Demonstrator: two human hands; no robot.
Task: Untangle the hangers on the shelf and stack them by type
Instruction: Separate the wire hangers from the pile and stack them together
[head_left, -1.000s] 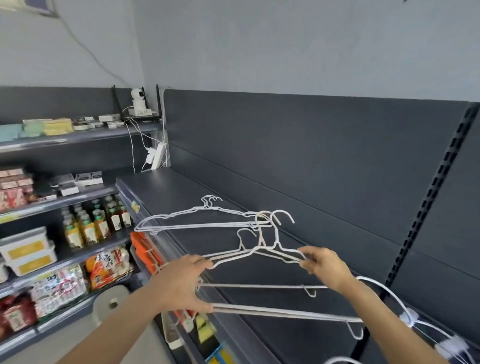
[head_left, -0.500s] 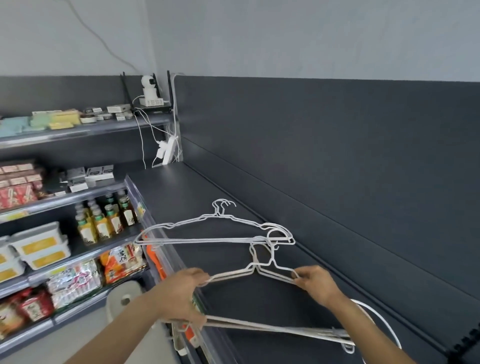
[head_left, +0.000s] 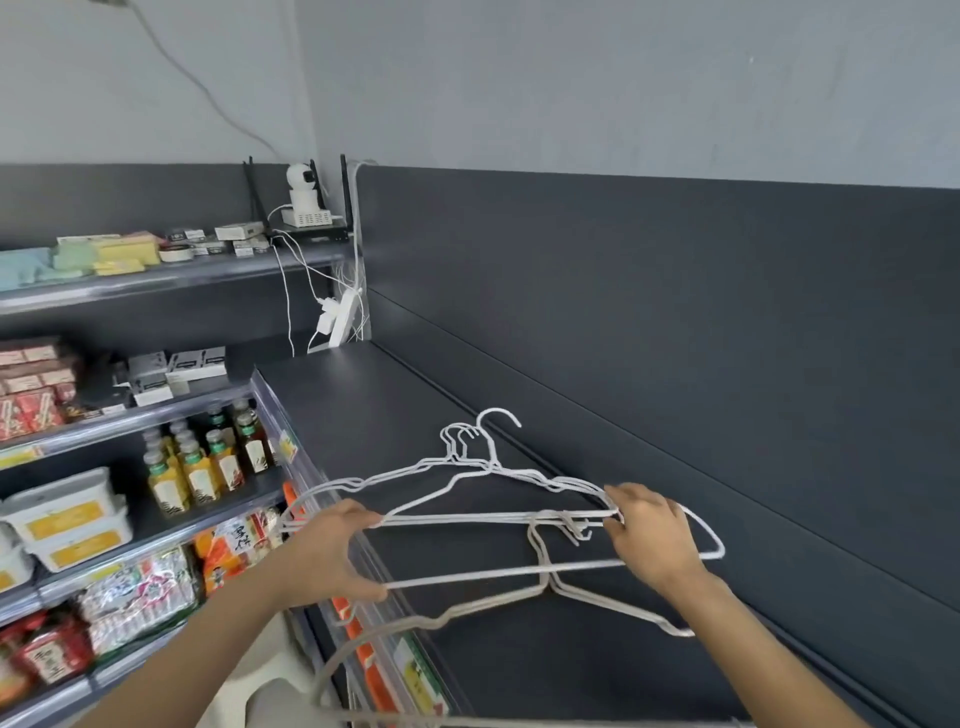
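Roughly midway: L hand & R hand both grip wire hangers, unsorted on shelf; no stack visible yet.

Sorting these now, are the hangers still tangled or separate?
Tangled: the white hangers cross and interlock between the left hand and right hand.

Both bare forearms reach forward from the bottom of the view, the left from the lower left, the right from the lower right. The left hand is curled, back up, thumb and fingers closed on wires at the left end of the hangers. The right hand lies palm down at their right end, fingers bent and pinching the wires where several cross. The hands are well apart, roughly level, the hangers between them.
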